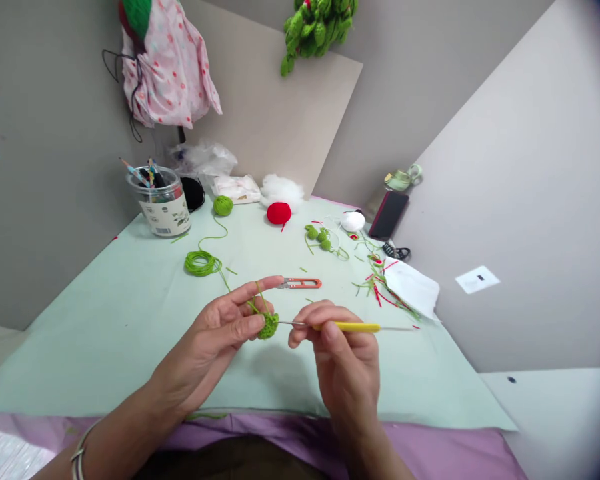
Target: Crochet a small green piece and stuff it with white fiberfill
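Observation:
My left hand (223, 327) pinches a small green crocheted piece (269, 325) between thumb and fingers, its index finger stretched out with green yarn (203, 263) running over it. My right hand (341, 347) grips a crochet hook with a yellow handle (350, 327). The hook's metal tip points left into the green piece. Both hands hover above the pale green table cover (120, 320). The yarn leads back to a loose coil and a small green ball (223, 205).
Orange thread snips (300, 283) lie just beyond my hands. Further back sit a clear jar of tools (163, 200), a red crocheted piece (279, 213) with white stuffing, small green pieces (319, 237), a phone (389, 215), white paper (413, 285) and yarn scraps.

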`<control>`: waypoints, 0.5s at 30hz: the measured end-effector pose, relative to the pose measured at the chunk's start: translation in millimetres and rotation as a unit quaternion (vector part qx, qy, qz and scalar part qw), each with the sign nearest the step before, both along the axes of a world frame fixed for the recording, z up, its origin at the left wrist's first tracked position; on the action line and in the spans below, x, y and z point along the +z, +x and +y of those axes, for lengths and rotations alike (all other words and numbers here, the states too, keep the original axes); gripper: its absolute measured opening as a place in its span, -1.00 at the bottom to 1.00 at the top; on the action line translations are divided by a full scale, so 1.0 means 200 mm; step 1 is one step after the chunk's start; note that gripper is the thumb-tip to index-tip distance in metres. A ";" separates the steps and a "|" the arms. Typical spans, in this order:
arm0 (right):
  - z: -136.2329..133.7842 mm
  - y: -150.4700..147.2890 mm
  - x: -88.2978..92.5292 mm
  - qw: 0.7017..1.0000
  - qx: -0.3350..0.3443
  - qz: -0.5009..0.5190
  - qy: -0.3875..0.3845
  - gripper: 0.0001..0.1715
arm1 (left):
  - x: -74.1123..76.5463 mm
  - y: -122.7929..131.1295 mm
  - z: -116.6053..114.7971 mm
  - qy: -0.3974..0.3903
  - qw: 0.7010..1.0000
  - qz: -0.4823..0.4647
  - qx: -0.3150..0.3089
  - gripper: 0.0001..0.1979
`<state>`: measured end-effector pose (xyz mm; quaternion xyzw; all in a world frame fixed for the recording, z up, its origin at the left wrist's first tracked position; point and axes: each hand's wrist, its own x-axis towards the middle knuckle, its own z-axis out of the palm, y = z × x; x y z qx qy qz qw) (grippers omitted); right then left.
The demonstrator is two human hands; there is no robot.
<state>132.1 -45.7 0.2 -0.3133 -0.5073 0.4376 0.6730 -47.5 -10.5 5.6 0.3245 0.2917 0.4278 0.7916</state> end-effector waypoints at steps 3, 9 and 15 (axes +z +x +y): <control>0.04 0.00 -0.01 1.000 0.010 0.000 0.000 -0.82 | 0.00 0.02 -0.01 0.035 0.999 0.025 -0.004 -0.58; 0.02 -0.01 -0.02 0.988 -0.043 -0.132 0.061 -0.73 | -0.02 0.06 -0.03 0.064 0.995 0.075 0.024 -0.62; 0.03 0.01 -0.03 0.993 -0.021 -0.100 0.055 -0.77 | 0.00 0.05 -0.01 0.033 0.999 0.028 0.011 -0.42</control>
